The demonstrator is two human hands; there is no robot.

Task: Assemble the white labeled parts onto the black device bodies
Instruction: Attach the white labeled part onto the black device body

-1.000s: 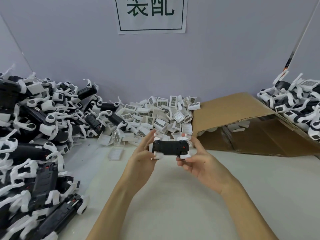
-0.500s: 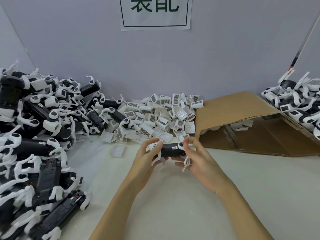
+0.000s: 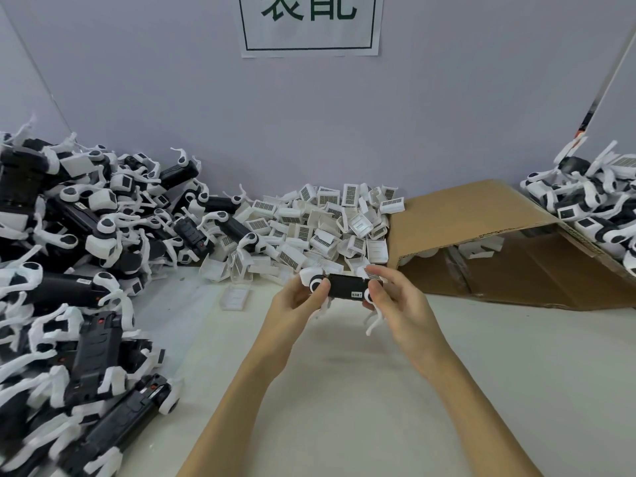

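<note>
A black device body [image 3: 346,286] is held level above the table [image 3: 344,390], gripped at 9 o'clock by left hand [image 3: 295,302] fingers and at 3 o'clock by right hand [image 3: 401,306] fingers.

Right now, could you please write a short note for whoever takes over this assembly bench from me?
Left hand and right hand both grip one black device body above the table; a white labeled part sits at its right end under the right fingers, not clearly seated.
Loose white labeled parts are heaped at the wall; more black bodies are piled at the left.
Another pile lies far right, behind the cardboard box.
Left: seat this part, then continue through the left pile.
</note>
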